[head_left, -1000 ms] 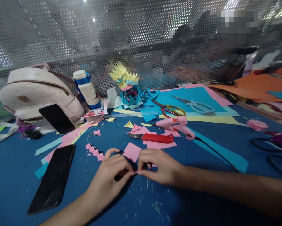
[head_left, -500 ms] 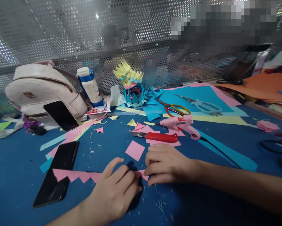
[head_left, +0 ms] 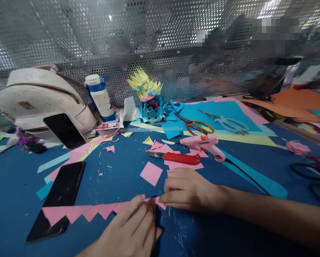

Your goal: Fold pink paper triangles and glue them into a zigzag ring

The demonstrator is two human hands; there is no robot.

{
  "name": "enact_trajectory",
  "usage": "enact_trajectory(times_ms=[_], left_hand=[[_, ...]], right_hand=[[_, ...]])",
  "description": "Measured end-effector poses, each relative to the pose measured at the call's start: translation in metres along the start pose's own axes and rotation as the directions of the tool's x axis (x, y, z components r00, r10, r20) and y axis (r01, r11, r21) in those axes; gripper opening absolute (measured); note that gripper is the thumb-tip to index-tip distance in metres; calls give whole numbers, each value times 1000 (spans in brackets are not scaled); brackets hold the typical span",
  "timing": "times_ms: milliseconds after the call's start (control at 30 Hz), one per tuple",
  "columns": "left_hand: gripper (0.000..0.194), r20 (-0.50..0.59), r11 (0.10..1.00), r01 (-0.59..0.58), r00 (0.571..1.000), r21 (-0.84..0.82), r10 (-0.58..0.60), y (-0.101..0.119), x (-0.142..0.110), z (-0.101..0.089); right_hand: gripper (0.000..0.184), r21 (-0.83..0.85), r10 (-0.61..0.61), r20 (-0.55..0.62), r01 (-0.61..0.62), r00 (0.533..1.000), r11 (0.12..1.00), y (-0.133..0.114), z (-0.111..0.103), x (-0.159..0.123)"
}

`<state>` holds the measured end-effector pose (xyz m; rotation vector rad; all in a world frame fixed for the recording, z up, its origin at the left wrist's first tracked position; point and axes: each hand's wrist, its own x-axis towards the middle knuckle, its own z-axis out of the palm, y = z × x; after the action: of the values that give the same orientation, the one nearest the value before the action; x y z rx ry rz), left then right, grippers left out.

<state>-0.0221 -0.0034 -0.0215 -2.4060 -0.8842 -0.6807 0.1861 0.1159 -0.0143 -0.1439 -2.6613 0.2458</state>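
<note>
A pink paper strip of linked triangles (head_left: pixel 90 212) stretches from the phone on the left to my two hands. My left hand (head_left: pixel 134 226) is closed on it near its right part, the thumb side pressed on the paper. My right hand (head_left: pixel 188 189) pinches the strip's right end, fingers curled; the fingertips partly hide the last triangle. Just beyond my hands lies a loose pink paper square (head_left: pixel 151 174). Behind that are a red-handled utility knife (head_left: pixel 181 158) and a pink glue gun (head_left: pixel 202 141), resting on and beside pink paper pieces.
Under the strip's left end lies a black phone (head_left: pixel 60 194); another phone (head_left: pixel 65 130) leans on a white backpack (head_left: pixel 42 96). A bottle (head_left: pixel 101 98), a folded-paper figure (head_left: pixel 151 109), two pairs of scissors (head_left: pixel 229 124) and blue paper (head_left: pixel 237 112) sit at the back. A cord (head_left: pixel 248 176) trails right.
The strip's left part has swung nearer to me, showing more triangles. My left hand has moved down and slightly right. The right hand keeps its hold, a little further left and lower.
</note>
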Motion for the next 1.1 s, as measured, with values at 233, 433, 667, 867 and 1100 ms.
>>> enact_trajectory(times_ms=[233,433,667,867,1100], left_hand=[[26,4,999,-29,1000,14,29,-1,1,-1],[22,13,999,-29,1000,15,28,1,3,-4],[25,-16,999,-31,999,28,32,2,4,-1],[28,-11,999,-43,999,13,43,1,4,0],[33,19,998,-61,998,21,60,-4,-1,3]], right_hand=[[29,-92,-71,-1,71,997,993,0,2,0],[27,-94,-144,25,146,989,985,2,-1,1],[24,-89,-140,105,150,985,985,4,0,-3],[30,-22,-150,177,156,973,987,4,0,-1],[25,-3,-144,116,146,983,989,3,-1,-2]])
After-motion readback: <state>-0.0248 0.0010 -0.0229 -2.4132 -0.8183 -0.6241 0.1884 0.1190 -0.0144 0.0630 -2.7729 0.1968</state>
